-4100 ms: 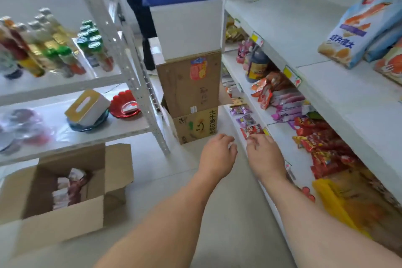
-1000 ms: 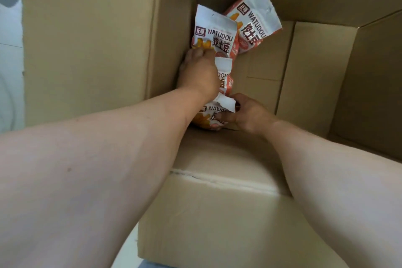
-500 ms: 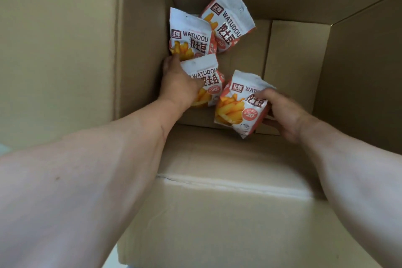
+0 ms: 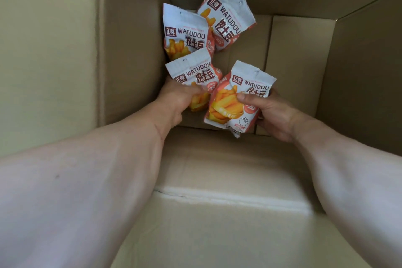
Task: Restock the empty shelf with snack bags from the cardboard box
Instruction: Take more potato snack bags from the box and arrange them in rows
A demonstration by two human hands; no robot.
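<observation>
I look down into a deep cardboard box. Both my arms reach inside it. My left hand grips a white and orange WATUDOU snack bag by its lower part. My right hand holds a second such bag, thumb across its front. Two more bags lie further in against the left wall: one just beyond my left hand, another leaning behind it at the far corner. The shelf is out of view.
The box's near flap folds toward me under my forearms. Its tall left wall and right wall close in the space. Bare cardboard floor shows to the right of the bags.
Since the earliest frame I turned from the shelf aisle to the box. In the last second both hands took a bag each and lifted them toward me.
</observation>
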